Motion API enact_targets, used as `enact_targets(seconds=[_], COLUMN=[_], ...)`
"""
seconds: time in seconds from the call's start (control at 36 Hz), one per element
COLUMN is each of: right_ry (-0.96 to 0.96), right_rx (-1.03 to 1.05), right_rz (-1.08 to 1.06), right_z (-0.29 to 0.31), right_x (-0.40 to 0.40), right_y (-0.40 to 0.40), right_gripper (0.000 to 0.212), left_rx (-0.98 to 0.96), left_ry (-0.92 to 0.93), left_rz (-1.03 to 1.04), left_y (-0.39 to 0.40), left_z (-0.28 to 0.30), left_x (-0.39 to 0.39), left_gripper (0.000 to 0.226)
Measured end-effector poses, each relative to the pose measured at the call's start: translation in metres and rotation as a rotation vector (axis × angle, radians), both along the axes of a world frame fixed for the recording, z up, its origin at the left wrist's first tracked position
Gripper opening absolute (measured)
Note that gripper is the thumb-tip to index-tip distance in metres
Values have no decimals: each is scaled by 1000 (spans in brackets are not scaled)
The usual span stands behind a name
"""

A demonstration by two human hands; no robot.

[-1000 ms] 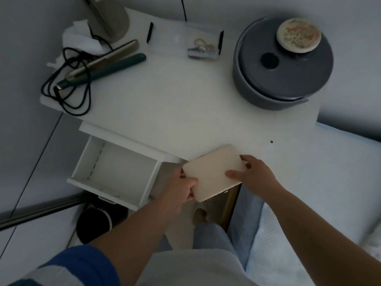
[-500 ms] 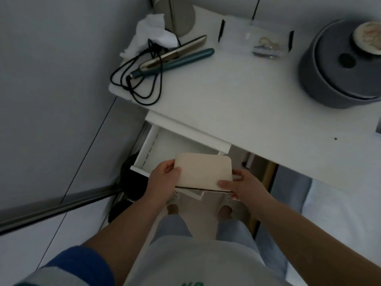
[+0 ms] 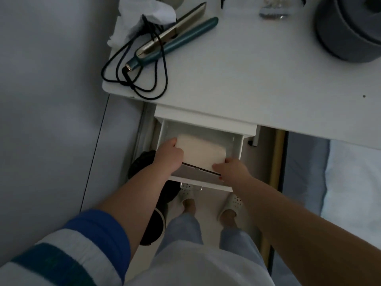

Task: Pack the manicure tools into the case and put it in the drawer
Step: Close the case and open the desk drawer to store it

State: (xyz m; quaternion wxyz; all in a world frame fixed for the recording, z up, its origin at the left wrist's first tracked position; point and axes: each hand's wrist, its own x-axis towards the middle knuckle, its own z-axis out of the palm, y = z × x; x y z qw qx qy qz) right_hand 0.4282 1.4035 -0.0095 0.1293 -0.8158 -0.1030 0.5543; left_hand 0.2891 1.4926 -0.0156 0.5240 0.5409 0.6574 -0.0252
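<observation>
We hold the case (image 3: 201,152) with both hands, and it is down inside the open drawer (image 3: 237,149) under the white table (image 3: 237,83). The case is flat and cream, with round corners and a dark line along its near edge where the two halves meet. It looks closed. We cannot tell if it sits on the drawer floor yet or hangs a little above it.

We think the case is stiff and light — it keeps its flat shape with a hand at each end and does not bend. The top looks smooth, so it could slip if we only pushed down on it. The best place to hold it is at the two short ends, one hand on each side, and that is how we hold it now. The small tools inside may rattle, so we think it is good to put it down softly and keep it level.

Our left hand (image 3: 168,156) grips the far left corner, with the fingers bent round the edge. Our right hand (image 3: 232,167) pinches the near right corner, the thumb on top and the other fingers hidden under it. The case lies between the two hands, and most of its top shows — only the corners are covered

On the table lie a hair straightener (image 3: 175,38) with a black cord (image 3: 132,79)
</observation>
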Motion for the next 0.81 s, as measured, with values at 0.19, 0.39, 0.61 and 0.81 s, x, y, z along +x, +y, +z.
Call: enact_targets(seconds=[0.19, 0.39, 0.61, 0.81], right_ry=[-6, -55, -71, -214], right_rx=[-51, -73, -84, 155], right_rz=[-30, -7, 184, 64], right_z=[-29, -44, -25, 12], right_x=[-4, -4, -5, -13], right_y=[7, 6, 5, -37], right_gripper=[27, 39, 45, 52], left_rx=[-30, -66, -67, 24], left_ry=[55, 116, 168, 26], left_rz=[-91, -245, -346, -195], left_y=[2, -1, 2, -13], left_z=[-33, -48, -38, -4], left_x=[7, 1, -2, -27], left_gripper=[46, 45, 33, 39])
